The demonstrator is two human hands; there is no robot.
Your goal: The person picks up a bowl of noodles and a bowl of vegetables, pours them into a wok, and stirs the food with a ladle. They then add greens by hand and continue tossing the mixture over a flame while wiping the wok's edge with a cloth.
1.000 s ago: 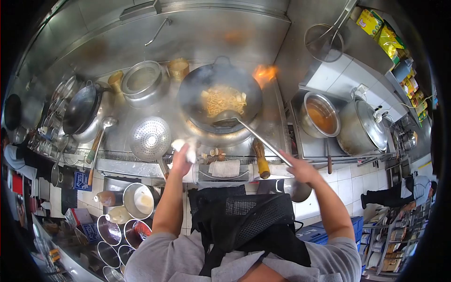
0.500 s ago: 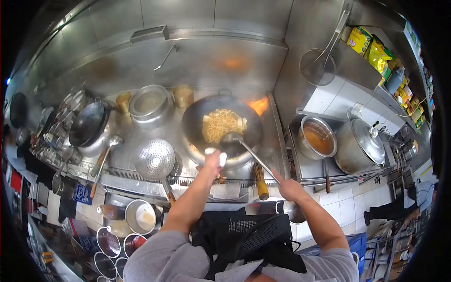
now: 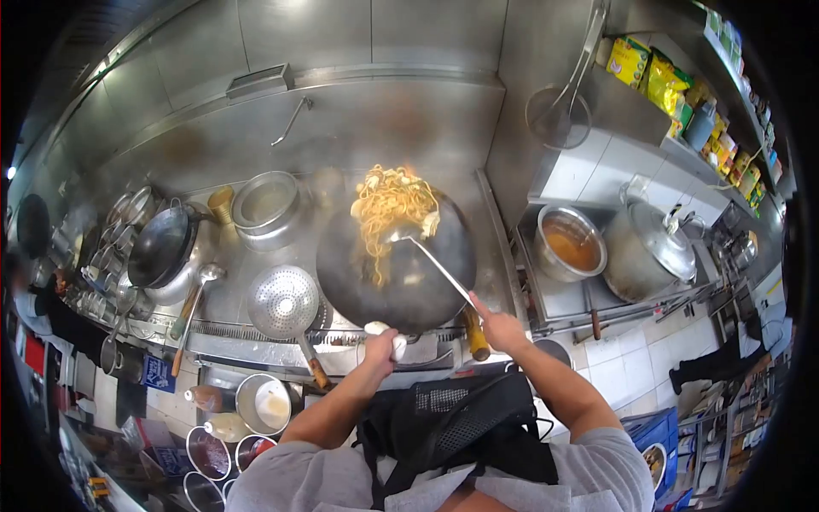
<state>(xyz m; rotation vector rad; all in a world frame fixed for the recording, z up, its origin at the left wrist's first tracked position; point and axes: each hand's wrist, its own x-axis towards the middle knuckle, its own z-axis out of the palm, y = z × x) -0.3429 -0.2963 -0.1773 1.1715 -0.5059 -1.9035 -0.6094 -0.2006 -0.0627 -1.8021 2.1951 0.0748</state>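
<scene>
Noodles (image 3: 397,205) are up in the air over the far half of a black wok (image 3: 375,299), with some strands hanging down toward it. My left hand (image 3: 381,350) is wrapped round a white cloth (image 3: 388,334) at the wok's near rim. Fingers of my right hand (image 3: 505,331) are closed on the handle of a long ladle (image 3: 444,273), whose bowl is against the underside of the noodles. Steam blurs the inside of the wok. A yellow-handled brush (image 3: 476,337) stands just left of my right hand.
Left of the wok are a perforated strainer (image 3: 283,300), a metal pot (image 3: 266,205) and stacked black woks (image 3: 162,243). To the right stand a pot of brown liquid (image 3: 570,246) and a lidded stockpot (image 3: 653,247). A person (image 3: 742,346) is at the far right.
The noodles have risen out of the wok and spread. My left hand and the wok's near rim have come closer to my body. The flame behind the wok has mostly gone from sight.
</scene>
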